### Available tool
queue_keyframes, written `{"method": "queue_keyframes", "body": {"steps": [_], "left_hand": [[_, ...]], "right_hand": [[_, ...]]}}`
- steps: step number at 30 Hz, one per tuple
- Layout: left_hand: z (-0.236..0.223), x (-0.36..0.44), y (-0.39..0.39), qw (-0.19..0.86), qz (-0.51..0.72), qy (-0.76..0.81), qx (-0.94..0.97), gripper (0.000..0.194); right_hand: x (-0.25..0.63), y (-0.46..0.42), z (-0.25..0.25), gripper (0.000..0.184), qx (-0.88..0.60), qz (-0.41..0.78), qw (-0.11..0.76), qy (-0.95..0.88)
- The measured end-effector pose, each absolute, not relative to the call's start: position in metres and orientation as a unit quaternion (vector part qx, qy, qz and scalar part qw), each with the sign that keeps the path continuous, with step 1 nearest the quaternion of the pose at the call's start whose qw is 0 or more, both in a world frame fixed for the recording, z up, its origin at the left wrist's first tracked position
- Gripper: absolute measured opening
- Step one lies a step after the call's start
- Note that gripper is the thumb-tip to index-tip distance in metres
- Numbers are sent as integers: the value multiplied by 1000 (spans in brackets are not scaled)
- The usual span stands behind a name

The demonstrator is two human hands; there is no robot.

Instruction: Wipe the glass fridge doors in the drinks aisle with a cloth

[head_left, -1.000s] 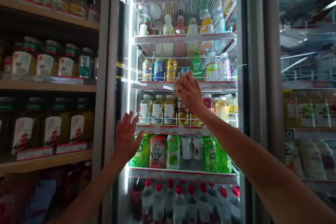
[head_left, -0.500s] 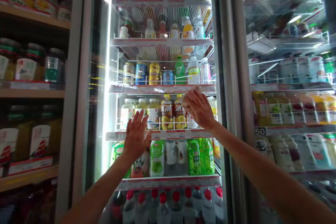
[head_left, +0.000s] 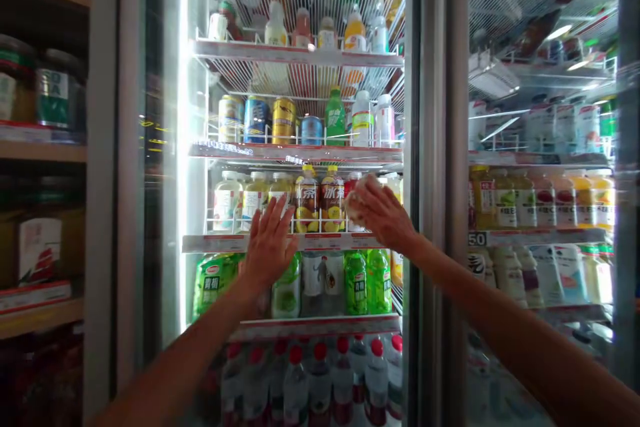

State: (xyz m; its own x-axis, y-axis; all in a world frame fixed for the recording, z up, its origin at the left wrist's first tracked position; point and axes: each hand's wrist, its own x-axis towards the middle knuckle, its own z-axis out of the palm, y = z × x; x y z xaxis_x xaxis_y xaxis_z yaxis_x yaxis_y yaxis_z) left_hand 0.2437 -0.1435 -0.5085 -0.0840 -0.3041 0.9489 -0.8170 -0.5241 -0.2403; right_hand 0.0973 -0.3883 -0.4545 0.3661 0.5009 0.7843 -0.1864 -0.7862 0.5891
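Observation:
My left hand (head_left: 270, 240) is open, fingers spread upward, held in front of the glass fridge door (head_left: 167, 227); I cannot tell if its palm touches the glass. A pale crumpled cloth (head_left: 354, 205) is in my right hand (head_left: 385, 213), whose fingers press over it at the height of the middle shelf. Behind the glass, between both hands, stand two brown bottles of iced tea (head_left: 332, 200) with yellow caps. Below the left hand, green drink bottles (head_left: 210, 280) line a lower shelf, partly covered by my forearm.
Metal door frames (head_left: 440, 113) run upright on the right. Beyond them is another glass-fronted fridge with juice bottles (head_left: 545, 200). Wooden shelves (head_left: 43, 152) with jars stand at the left. Red-capped bottles (head_left: 295, 380) fill the bottom of the fridge.
The view has shifted, so the shelves appear lower-left features moved left and up. My right hand with the cloth has moved slightly relative to the bottles; the left hand stays spread.

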Motion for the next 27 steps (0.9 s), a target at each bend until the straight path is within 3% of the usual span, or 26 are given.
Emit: {"method": "queue_keyframes", "body": {"steps": [4, 11, 16, 21, 27], "left_hand": [[-522, 239, -145, 202, 597, -442, 638, 57], [-546, 230, -153, 180, 577, -458, 652, 55], [-563, 226, -151, 186, 572, -460, 653, 53], [-585, 229, -141, 172, 568, -465, 657, 52], [-594, 232, -131, 183, 559, -457, 667, 53]], "right_hand": [[91, -399, -457, 47, 707, 671, 222, -26], [91, -385, -527, 57, 772, 538, 311, 133], [97, -376, -528, 57, 733, 649, 204, -2], [103, -359, -566, 53, 803, 509, 272, 151], [111, -352, -551, 53, 743, 637, 204, 11]]}}
